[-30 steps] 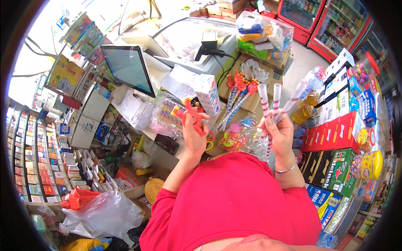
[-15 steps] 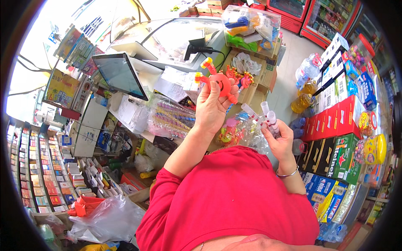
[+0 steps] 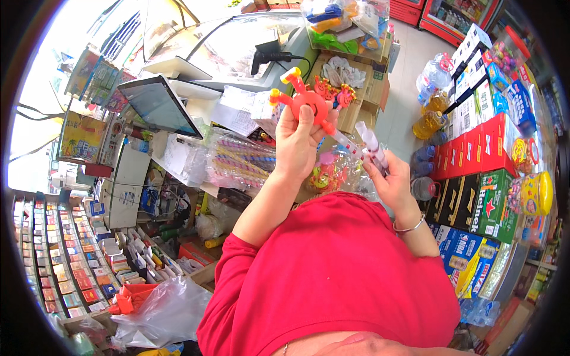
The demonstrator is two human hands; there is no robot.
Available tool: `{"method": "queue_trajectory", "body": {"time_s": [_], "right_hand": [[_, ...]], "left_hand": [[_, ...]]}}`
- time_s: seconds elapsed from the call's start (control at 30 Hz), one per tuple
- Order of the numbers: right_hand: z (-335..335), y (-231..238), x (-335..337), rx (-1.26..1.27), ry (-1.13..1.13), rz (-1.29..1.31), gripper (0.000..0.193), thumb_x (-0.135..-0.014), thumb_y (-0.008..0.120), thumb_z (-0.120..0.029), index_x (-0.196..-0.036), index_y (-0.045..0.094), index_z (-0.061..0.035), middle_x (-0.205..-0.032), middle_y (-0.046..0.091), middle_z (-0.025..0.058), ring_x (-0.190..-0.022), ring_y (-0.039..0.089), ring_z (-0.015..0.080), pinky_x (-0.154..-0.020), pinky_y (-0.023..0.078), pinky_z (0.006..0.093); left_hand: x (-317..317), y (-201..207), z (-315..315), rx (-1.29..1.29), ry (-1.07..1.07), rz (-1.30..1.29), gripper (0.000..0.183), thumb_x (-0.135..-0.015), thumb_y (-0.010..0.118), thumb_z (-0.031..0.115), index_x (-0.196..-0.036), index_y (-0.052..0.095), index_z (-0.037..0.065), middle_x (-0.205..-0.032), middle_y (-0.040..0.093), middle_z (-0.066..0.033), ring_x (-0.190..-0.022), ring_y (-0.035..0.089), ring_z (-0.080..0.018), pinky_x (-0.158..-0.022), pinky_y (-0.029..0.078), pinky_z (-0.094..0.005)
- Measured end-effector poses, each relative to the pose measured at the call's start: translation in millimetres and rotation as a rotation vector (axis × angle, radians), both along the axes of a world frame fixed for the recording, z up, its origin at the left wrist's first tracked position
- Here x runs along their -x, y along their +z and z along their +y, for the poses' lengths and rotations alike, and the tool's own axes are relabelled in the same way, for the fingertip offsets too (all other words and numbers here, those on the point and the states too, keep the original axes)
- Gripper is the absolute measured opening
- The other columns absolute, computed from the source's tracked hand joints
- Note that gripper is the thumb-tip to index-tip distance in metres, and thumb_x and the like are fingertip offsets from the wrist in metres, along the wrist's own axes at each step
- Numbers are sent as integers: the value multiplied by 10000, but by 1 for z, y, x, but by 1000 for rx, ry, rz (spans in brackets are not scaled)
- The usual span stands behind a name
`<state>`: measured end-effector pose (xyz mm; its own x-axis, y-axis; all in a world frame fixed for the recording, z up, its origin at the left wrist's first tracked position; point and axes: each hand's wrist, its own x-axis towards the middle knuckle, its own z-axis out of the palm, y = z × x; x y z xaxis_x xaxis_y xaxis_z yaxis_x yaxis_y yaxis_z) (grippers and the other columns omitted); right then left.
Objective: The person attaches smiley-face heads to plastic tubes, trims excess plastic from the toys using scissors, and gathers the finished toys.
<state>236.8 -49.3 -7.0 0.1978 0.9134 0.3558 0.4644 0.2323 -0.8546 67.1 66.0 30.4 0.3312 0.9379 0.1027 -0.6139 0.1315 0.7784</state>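
My left hand [image 3: 297,145] grips a round red toy figure [image 3: 304,107] with a smiling face and yellow-tipped limbs. Several clear plastic tubes [image 3: 371,141] with dark red bands are bunched in my right hand [image 3: 389,181], whose fingers are closed round them. One tube slants toward the left, and its end meets the short red stub at the toy's lower right; whether it is fitted on cannot be seen. Behind the toy lie similar red toys [image 3: 328,89] with yellow parts. Below my hands is a clear bag [image 3: 328,172] of bright pieces.
Left of my hands are a tilted screen [image 3: 160,107] and a bag of striped sticks [image 3: 240,160]. A clear bin [image 3: 344,26] of colourful items stands beyond. Stacked drink cartons [image 3: 475,148] and oil bottles [image 3: 428,123] line the right side.
My hands have come together: the tubes moved up and left, and one now reaches the toy's stub. The toy stays in my left hand. The whole view has shifted slightly.
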Motion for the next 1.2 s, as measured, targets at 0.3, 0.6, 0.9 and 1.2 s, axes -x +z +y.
{"method": "queue_trajectory", "body": {"time_s": [0.3, 0.6, 0.9, 1.2], "right_hand": [[15, 5, -24, 425, 361, 850, 179, -886, 594, -162, -974, 541, -16, -747, 645, 117, -513, 587, 127, -463, 459, 237], [16, 9, -35, 399, 313, 1258, 215, -901, 557, -150, -1013, 551, 34, -957, 645, 218, -846, 669, 274, -724, 554, 348], [-15, -13, -103, 164, -40, 1289, 151, -910, 562, -207, -916, 602, -61, -805, 652, 88, -572, 560, 76, -466, 426, 191], [-28, -12, -100, 241, -77, 1027, 131, -855, 635, -168, -926, 596, -65, -704, 594, 29, -428, 414, 5, -358, 267, 161]], "left_hand": [[-33, 12, 30, 89, -252, -41, 229, -967, 452, 256, -1118, 450, 83, -985, 571, -112, -878, 595, -231, -820, 525, -415], [-66, -1, 60, 293, -389, -307, 102, -963, 443, 164, -1063, 462, 153, -977, 512, -116, -751, 489, -144, -711, 433, -300], [-54, -14, 90, 427, -368, -333, 154, -985, 368, 146, -1080, 478, 93, -1017, 509, -140, -736, 491, -149, -718, 410, -317], [-55, -12, 91, 434, -358, -350, 162, -976, 398, 140, -1110, 470, 86, -1020, 509, -145, -731, 484, -159, -720, 417, -317]]}}
